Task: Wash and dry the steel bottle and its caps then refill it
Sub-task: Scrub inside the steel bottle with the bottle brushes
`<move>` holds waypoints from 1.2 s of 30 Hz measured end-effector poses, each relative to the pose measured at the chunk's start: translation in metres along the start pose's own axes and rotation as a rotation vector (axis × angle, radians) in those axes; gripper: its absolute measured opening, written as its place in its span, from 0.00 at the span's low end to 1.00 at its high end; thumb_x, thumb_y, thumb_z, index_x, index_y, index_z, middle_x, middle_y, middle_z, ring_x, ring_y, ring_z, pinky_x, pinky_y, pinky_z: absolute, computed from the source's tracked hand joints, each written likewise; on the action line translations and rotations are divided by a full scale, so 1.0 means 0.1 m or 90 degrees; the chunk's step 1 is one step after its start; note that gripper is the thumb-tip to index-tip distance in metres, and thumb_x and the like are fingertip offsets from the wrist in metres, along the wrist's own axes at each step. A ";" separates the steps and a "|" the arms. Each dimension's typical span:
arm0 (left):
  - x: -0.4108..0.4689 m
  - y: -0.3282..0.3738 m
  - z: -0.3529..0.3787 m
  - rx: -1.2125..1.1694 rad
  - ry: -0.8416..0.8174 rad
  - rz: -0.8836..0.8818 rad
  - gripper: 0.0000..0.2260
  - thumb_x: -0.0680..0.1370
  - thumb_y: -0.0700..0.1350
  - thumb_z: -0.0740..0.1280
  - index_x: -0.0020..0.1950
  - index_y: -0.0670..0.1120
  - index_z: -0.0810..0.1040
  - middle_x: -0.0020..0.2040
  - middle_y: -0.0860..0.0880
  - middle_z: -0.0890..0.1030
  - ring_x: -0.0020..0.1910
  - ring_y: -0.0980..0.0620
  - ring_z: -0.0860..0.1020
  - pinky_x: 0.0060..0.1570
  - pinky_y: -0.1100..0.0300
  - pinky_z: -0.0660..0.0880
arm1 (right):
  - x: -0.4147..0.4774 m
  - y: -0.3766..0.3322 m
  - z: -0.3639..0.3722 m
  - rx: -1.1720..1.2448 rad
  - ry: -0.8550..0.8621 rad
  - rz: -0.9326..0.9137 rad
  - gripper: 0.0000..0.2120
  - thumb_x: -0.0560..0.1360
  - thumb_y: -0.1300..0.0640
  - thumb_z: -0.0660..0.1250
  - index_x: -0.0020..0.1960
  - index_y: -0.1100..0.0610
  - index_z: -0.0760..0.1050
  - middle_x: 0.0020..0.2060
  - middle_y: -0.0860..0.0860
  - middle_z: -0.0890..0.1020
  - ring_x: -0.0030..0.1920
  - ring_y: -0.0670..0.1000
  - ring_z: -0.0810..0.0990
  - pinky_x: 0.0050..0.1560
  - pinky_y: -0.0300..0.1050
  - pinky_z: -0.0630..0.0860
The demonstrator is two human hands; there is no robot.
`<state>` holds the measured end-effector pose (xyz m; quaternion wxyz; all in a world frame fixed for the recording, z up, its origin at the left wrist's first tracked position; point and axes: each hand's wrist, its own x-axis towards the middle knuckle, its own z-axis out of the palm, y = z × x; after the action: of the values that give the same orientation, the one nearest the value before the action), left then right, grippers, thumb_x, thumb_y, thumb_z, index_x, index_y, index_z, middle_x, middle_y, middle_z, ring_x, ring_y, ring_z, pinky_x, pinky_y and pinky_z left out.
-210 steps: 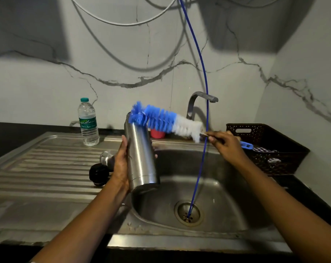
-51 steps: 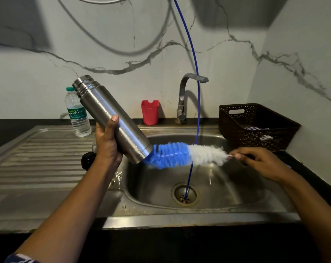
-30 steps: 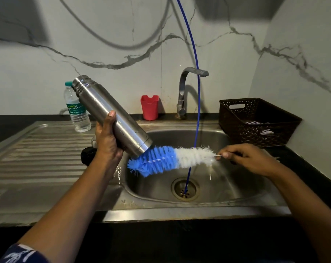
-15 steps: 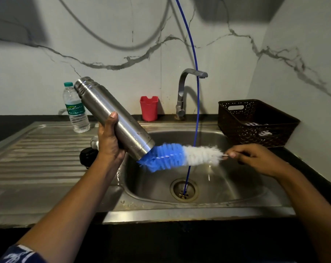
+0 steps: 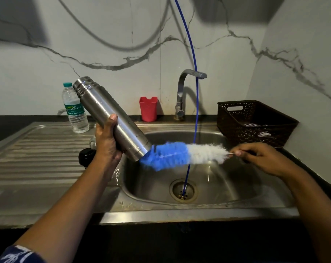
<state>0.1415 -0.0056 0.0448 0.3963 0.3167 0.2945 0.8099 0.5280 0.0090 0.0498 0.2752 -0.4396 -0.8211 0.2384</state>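
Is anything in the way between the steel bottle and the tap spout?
Only the thin blue tube, hanging beside the tap spout down into the drain. The bottle brush meets the steel bottle at its base, lower down.

The shiny steel bottle is tilted, top end up, its wet bottom touching the blue-and-white brush. The round black cap lies on the ribbed steel drainboard.

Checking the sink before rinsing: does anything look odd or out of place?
A thin blue hose hangs from above into the drain, passing just behind the brush; a scrubbing stroke might snag it. Nothing else stands out.
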 end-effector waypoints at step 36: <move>-0.07 0.00 0.09 0.071 -0.047 0.022 0.40 0.55 0.55 0.80 0.62 0.44 0.69 0.40 0.53 0.81 0.38 0.55 0.81 0.39 0.59 0.79 | -0.13 0.17 -0.16 -0.077 -0.017 0.110 0.09 0.72 0.39 0.64 0.47 0.37 0.81 0.43 0.39 0.83 0.48 0.46 0.80 0.55 0.54 0.76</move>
<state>0.1518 -0.0093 0.0485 0.3746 0.3729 0.3187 0.7868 0.5549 0.0090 0.0474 0.2160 -0.5213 -0.7965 0.2173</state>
